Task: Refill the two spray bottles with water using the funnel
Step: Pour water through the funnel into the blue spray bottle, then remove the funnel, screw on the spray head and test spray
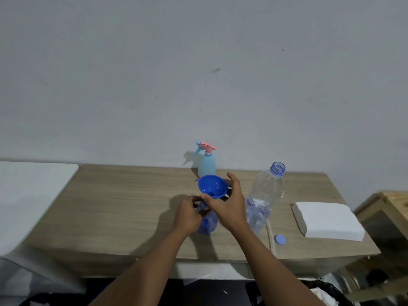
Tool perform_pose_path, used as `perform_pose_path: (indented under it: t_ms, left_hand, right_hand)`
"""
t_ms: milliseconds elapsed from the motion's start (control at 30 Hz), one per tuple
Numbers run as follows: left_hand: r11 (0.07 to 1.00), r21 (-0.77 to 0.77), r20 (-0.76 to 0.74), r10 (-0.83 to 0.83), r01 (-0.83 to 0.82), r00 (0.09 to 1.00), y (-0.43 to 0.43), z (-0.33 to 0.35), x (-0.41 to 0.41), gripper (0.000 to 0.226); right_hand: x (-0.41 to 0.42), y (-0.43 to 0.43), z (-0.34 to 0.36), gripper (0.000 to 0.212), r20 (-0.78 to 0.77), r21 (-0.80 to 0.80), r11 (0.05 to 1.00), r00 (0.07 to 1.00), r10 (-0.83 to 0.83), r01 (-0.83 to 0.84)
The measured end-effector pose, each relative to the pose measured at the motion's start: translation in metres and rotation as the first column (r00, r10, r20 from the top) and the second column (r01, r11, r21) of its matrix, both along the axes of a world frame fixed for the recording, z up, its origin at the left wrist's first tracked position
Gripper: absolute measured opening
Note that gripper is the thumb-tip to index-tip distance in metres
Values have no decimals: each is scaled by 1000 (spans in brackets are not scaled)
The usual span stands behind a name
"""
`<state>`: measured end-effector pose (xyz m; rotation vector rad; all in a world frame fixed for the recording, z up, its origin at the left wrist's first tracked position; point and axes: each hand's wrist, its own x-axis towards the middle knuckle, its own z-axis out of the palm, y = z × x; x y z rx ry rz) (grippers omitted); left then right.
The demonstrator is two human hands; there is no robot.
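A blue funnel (pixel 212 186) is held in my right hand (pixel 227 204), thumb on its near rim and fingers behind it, just above a translucent blue spray bottle (pixel 208 224). My left hand (pixel 187 215) grips that bottle near its neck on the wooden table (pixel 123 206). Its top is hidden by my hands. A second spray bottle (pixel 206 165), light blue with a pink trigger head, stands upright behind the funnel near the wall. To the right stands an uncapped clear water bottle (pixel 265 195), partly filled. Its blue cap (pixel 280 240) lies on the table in front.
A stack of white paper napkins (pixel 329 219) lies at the table's right end. A white surface (pixel 28 195) adjoins the table on the left, and a wooden stand (pixel 388 208) is at the far right. A grey wall rises behind the table.
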<state>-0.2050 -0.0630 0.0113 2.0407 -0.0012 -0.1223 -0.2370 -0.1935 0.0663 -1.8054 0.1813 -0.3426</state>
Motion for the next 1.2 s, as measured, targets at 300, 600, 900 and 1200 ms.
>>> perform_pose_path:
  t_ms: [300,600,900,1200]
  left_hand:
    - [999,-27,72,47,-45,996,10,-9,6,25]
    - [998,-34,97,50,-47,994,17,-11,4,31]
    - [998,-29,75,53,-51,996,17,-10,3,34]
    - [995,-69,95,77,-70,992,16,-14,1,31]
  right_hand:
    - [-46,-12,-14,64,24,182,975,990,-136,129]
    - [-72,-29,-81,78,-388,-287,949,921,7,-129]
    - [-47,-25,-108,80,-501,-636,671,865,18,-382]
    - [-74,-48,-104,76,-320,-627,741,947,36,-240]
